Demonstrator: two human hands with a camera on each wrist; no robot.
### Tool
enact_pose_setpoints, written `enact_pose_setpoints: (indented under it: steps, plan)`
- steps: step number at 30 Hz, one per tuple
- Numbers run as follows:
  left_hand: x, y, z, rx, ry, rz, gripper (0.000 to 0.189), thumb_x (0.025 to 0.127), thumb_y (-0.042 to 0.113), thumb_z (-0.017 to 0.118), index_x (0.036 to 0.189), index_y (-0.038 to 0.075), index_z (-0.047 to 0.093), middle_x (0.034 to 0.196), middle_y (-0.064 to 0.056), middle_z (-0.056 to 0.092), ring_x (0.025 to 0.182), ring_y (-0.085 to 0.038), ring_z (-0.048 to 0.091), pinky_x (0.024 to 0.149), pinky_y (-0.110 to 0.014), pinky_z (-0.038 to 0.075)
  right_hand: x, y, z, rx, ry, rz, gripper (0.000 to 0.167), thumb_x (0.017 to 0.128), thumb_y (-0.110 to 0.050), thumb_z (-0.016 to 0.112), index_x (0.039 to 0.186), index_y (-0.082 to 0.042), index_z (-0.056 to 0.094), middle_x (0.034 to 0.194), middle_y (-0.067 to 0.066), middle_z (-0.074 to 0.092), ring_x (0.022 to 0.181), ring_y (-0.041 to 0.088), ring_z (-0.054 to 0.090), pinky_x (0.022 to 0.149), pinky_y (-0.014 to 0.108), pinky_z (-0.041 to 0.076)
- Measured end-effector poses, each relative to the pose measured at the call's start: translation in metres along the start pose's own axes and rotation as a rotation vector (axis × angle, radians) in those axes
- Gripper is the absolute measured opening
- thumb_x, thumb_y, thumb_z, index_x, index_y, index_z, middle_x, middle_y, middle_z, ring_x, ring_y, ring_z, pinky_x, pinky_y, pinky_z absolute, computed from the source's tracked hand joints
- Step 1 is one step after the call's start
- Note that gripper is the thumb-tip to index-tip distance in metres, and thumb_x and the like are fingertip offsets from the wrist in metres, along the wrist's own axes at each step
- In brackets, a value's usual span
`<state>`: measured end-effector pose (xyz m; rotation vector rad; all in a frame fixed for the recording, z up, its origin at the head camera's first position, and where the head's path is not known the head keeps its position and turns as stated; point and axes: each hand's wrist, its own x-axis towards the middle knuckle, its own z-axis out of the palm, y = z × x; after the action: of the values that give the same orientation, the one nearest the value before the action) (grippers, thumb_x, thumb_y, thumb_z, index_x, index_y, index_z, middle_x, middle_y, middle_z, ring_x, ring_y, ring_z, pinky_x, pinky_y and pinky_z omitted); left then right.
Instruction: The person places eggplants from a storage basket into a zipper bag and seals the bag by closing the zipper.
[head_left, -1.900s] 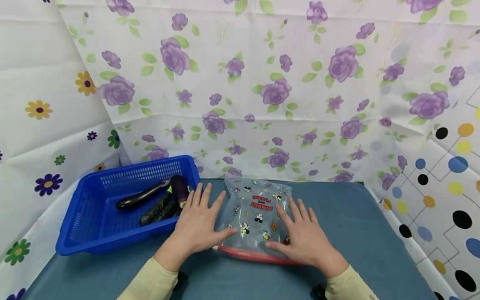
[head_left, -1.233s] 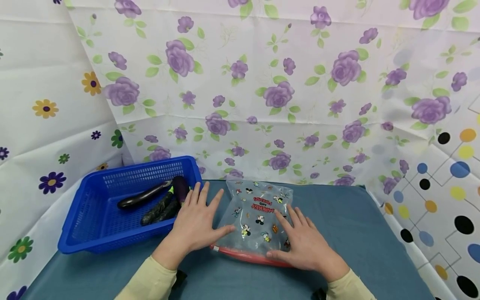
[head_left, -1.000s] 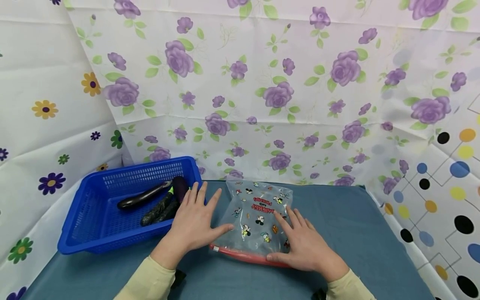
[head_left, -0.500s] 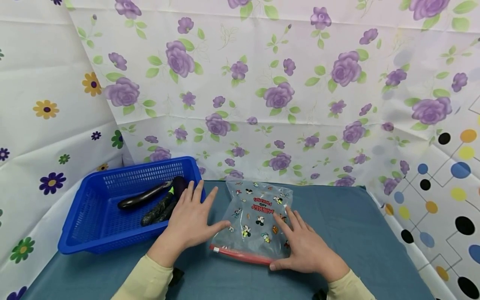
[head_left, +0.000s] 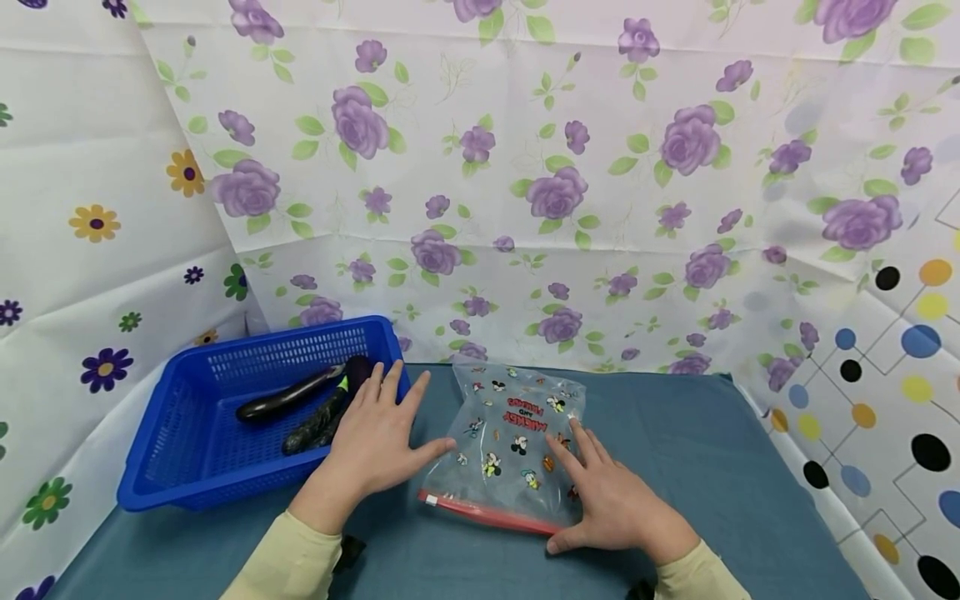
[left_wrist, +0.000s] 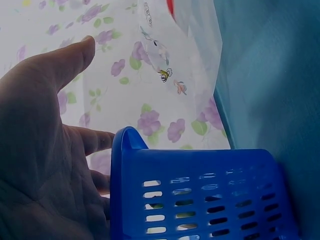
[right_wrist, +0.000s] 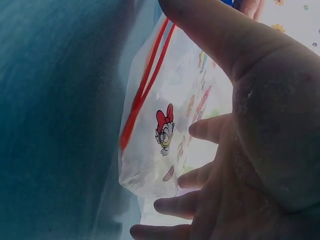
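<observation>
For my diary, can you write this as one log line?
left hand: empty, near basket; right hand: empty, near bag; basket: holds vegetables; bag: on table

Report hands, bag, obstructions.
Left hand empty, beside blue basket. Right hand empty, by zip bag. Bag lies on blue cloth. From head view, left hand partly hides one eggplant.

Left sleeve (head_left: pixel 288 554) in plain pale yellow cloth, right sleeve (head_left: pixel 697 575) of the same colour, bare left hand (head_left: pixel 370 443), bare right hand (head_left: pixel 617 504), small black part (head_left: pixel 349 552) by left sleeve, another black part (head_left: pixel 641 591) by right sleeve
</observation>
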<state>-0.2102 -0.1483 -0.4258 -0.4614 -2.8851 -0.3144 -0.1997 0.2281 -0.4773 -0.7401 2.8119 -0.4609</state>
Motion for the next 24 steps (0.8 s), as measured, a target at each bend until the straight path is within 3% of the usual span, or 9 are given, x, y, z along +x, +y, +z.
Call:
enact_pose_setpoints:
  steps: [24]
  plan:
    - [-0.0002, -0.0069, -0.0056, -0.011, 0.015, -0.023, 0.108, 0.095, 0.082, 0.067, 0.175, 0.016, 0.037, 0.179, -0.030, 0.024, 0.166, -0.055, 0.015, 0.131, -0.070, 0.022, 0.0048, 0.0091, 0.0043, 0.017, 0.015, 0.008, 0.132, 0.079, -0.083, 0.085, 0.180, -0.025, 0.024, 0.186, 0.019, -0.004, 0.165, 0.056, 0.020, 0.100, 0.069, 0.057]
